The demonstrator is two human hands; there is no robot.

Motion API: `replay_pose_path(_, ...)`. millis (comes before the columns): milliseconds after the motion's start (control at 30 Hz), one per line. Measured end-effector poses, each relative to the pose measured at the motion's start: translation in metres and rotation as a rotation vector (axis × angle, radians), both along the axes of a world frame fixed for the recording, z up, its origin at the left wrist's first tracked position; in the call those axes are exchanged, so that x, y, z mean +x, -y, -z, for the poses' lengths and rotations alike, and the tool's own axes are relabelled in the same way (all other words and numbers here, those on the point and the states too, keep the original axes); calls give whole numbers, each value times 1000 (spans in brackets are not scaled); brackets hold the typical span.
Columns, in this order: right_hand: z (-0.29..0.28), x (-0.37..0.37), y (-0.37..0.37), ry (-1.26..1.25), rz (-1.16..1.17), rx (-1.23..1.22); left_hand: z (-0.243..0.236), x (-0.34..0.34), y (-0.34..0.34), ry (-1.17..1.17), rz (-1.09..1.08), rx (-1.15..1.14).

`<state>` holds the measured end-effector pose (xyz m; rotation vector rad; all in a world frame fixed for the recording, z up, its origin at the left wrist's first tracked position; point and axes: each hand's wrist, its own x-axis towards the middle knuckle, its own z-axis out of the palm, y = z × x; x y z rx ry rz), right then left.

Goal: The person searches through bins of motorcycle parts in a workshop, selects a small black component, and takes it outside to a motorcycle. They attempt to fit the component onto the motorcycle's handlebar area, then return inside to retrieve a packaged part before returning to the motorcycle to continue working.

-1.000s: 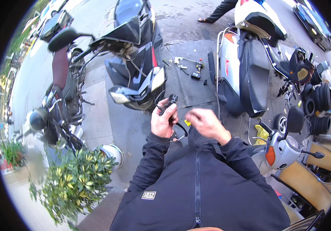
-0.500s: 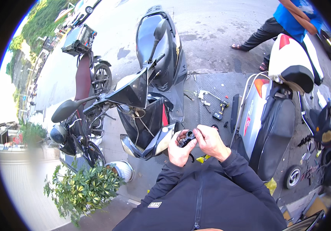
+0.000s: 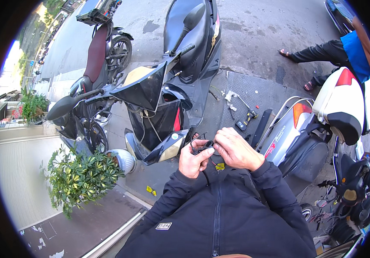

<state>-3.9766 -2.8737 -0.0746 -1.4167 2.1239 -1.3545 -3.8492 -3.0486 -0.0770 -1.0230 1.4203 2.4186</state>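
Note:
In front of my chest, my left hand is closed round a small black cylindrical part with a round end. A black cable hangs below that hand. My right hand is right beside the part, its thumb and forefinger pinched together at the round end. Whatever lies between those fingertips is hidden. Just beyond my left hand is the light and dark front panel of a black scooter.
A silver scooter with a white top box stands at right. A cordless drill lies on the floor plate. A motorcycle and potted plant are at left. A person in blue is far right.
My view has shifted, so the scooters appear moved. My right hand has turned, its fingers now closed together at the part's end. The left hand keeps its hold.

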Motion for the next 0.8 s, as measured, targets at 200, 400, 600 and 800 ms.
replay_pose_path(200, 33, -43, 17, 179, -87, 32, 8, 2, 18, 10, -128, 43)
replay_pose_path(400, 141, -227, 150, -83, 455, 304, 14, 32, 37, -10, -275, 60)
replay_pose_path(600, 187, -339, 255, -480, 217, 622, 22, 71, 57, 90, -429, 55)
replay_pose_path(800, 187, -332, 257, -688, 207, 473, 39, 90, 68, 134, -561, 152)
